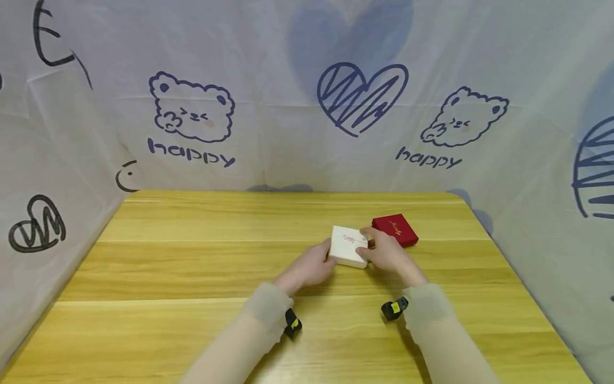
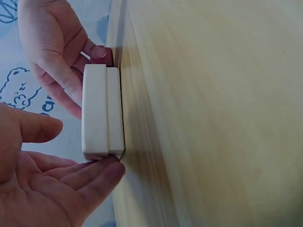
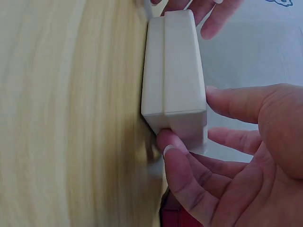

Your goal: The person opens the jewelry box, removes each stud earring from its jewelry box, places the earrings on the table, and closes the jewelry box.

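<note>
A small white lidded box (image 1: 349,246) with a pink printed design on top sits on the wooden table (image 1: 192,266). At its left side is my left hand (image 1: 313,265). In the left wrist view its straight fingers (image 2: 90,177) touch the box's end, while the thumb stands apart from it. My right hand (image 1: 387,254) holds the box from the right. The right wrist view has its thumb (image 3: 232,101) on the lid's top and curled fingertips against the side. A seam between lid and base shows along the box's near side; the lid is on.
Just behind the right hand lies a flat red box (image 1: 400,228) with gold lettering. White cloth (image 1: 268,96) with blue bear and heart drawings hangs behind and beside the table. Each wrist wears a black strap-like device (image 1: 394,308).
</note>
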{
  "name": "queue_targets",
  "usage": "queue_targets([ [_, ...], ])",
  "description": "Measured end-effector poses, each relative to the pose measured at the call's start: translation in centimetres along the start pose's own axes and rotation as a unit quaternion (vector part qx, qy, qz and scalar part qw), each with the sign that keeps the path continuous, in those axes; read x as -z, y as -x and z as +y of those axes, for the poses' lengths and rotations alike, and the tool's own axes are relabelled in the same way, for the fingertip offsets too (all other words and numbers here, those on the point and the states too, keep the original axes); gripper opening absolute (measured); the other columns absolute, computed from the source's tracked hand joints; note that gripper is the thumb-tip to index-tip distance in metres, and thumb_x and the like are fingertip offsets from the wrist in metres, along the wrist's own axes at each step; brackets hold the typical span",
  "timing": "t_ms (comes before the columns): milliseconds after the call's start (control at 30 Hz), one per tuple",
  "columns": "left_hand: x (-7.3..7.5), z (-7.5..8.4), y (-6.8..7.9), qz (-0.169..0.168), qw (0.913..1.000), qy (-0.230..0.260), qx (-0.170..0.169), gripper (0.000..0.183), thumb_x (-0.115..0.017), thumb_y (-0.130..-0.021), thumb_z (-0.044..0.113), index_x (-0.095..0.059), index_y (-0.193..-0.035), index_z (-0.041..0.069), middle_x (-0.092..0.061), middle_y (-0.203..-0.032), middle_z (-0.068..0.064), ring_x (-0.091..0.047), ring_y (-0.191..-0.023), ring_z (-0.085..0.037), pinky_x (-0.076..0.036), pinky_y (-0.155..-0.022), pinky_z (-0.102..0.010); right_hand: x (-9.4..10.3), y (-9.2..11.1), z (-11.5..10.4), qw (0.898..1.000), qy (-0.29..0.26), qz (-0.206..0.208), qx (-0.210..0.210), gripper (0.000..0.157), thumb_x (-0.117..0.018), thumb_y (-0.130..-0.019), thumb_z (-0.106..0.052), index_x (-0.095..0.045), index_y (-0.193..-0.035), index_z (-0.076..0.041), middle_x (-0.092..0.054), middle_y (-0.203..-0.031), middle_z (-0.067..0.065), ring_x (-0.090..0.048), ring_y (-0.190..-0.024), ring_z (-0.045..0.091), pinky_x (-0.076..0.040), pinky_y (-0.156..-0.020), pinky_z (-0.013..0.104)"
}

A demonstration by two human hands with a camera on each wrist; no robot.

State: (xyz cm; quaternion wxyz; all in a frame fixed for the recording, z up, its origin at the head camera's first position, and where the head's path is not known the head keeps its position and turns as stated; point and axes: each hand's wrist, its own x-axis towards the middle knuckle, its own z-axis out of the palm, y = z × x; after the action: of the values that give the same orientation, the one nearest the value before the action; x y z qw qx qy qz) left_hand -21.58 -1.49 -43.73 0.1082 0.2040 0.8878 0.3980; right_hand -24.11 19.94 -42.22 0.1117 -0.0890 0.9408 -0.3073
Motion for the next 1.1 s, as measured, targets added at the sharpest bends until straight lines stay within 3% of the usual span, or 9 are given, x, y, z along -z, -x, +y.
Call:
queue_targets([
  [167,0.4,-0.5,0.0,0.004,0.9999,0.013,-0.002,0.045,-0.052,-0.097,0.009,-0.047,-0.141,0.000,-0.061,-0.126,-0.017,-0.058,-0.103,-0.020,-0.049,-0.087,-0.035,-0.5,0.1,-0.5,1.000,-0.018,-0.006,0.004,0.058,-0.066,-0.095,-0.021,-0.042,-0.145,-0.004,-0.061,-0.120,0.019,-0.063,-0.076,0.023,-0.050,-0.087,0.044],
  [300,0.9,-0.9,0.3,0.008,0.9990,0.042,-0.011,0.051,-0.062,-0.092,0.004,-0.047,-0.141,-0.001,-0.061,-0.122,-0.017,-0.061,-0.102,-0.023,-0.052,-0.083,-0.031,-0.7,0.4,-1.0,0.999,-0.040,-0.010,0.008,0.059,-0.067,-0.094,-0.020,-0.041,-0.146,-0.006,-0.059,-0.120,0.020,-0.061,-0.059,0.023,-0.052,-0.077,0.038],
  [467,1.9,-1.4,0.9,0.022,0.9978,0.062,-0.007,0.071,-0.072,-0.085,0.003,-0.038,-0.147,-0.003,-0.052,-0.132,-0.020,-0.061,-0.106,-0.027,-0.054,-0.080,-0.029,-0.9,0.8,-1.7,0.997,-0.076,-0.005,0.024,0.059,-0.068,-0.094,-0.020,-0.043,-0.145,-0.007,-0.057,-0.121,0.021,-0.062,-0.064,0.023,-0.055,-0.063,0.032],
  [633,3.1,-1.8,2.0,0.036,0.9965,0.075,0.006,0.076,-0.078,-0.082,0.003,-0.039,-0.147,-0.002,-0.048,-0.139,-0.019,-0.062,-0.101,-0.025,-0.055,-0.077,-0.027,-1.4,1.0,-2.5,0.992,-0.117,0.003,0.042,0.057,-0.070,-0.092,-0.019,-0.045,-0.143,-0.008,-0.056,-0.122,0.020,-0.061,-0.078,0.023,-0.057,-0.062,0.032],
  [900,5.0,-2.2,3.9,0.086,0.9922,0.090,-0.004,0.076,-0.081,-0.075,-0.006,-0.046,-0.142,-0.004,-0.054,-0.130,-0.017,-0.060,-0.089,-0.021,-0.056,-0.071,-0.027,-2.4,1.5,-4.1,0.982,-0.173,-0.007,0.079,0.058,-0.071,-0.091,-0.018,-0.045,-0.142,-0.009,-0.054,-0.122,0.019,-0.060,-0.083,0.024,-0.058,-0.065,0.037],
  [1100,6.0,-2.2,5.7,0.095,0.9926,0.076,-0.002,0.077,-0.081,-0.073,-0.008,-0.045,-0.142,-0.006,-0.053,-0.127,-0.018,-0.060,-0.087,-0.020,-0.055,-0.071,-0.027,-3.1,2.0,-5.6,0.978,-0.185,-0.023,0.091,0.058,-0.072,-0.090,-0.014,-0.045,-0.142,-0.009,-0.054,-0.122,0.017,-0.060,-0.082,0.023,-0.058,-0.065,0.040],
])
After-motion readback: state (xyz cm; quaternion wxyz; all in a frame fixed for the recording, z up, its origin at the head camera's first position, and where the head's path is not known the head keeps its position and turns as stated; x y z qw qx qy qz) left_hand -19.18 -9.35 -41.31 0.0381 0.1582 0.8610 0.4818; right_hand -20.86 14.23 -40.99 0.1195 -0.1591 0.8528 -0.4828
